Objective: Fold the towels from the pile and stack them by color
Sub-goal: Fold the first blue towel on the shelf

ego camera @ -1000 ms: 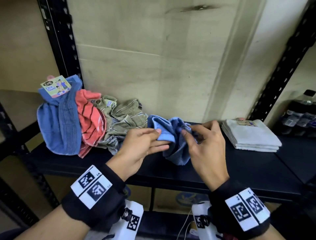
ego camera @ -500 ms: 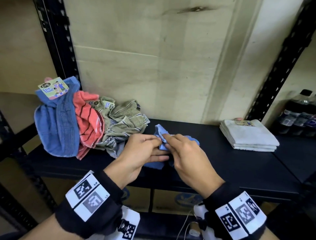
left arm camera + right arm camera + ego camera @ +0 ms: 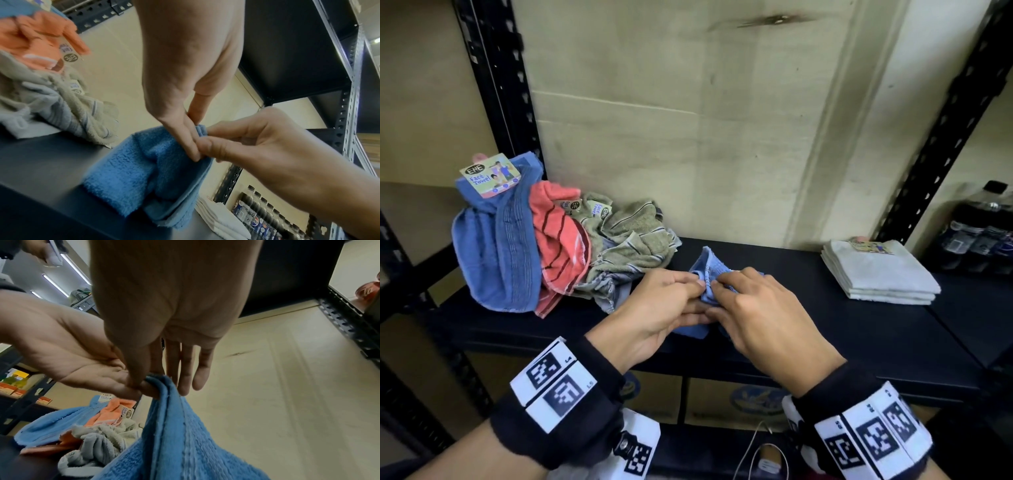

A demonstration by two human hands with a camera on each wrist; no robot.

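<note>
Thumb and forefinger of the left hand [image 3: 654, 308] and of the right hand [image 3: 763, 315] pinch the same bunched edge of a small light-blue terry towel [image 3: 131, 172], fingertips touching; the right hand's other fingers [image 3: 185, 366] hang straight. The towel droops from that pinch onto the black metal shelf [image 3: 825, 335], in front of the crumpled pile of blue, orange and olive striped towels [image 3: 558, 246]. A folded stack of white towels [image 3: 876, 274] sits well apart at right. Likely step: finding corners. Next, the hands should part along the edge to spread it flat.
</note>
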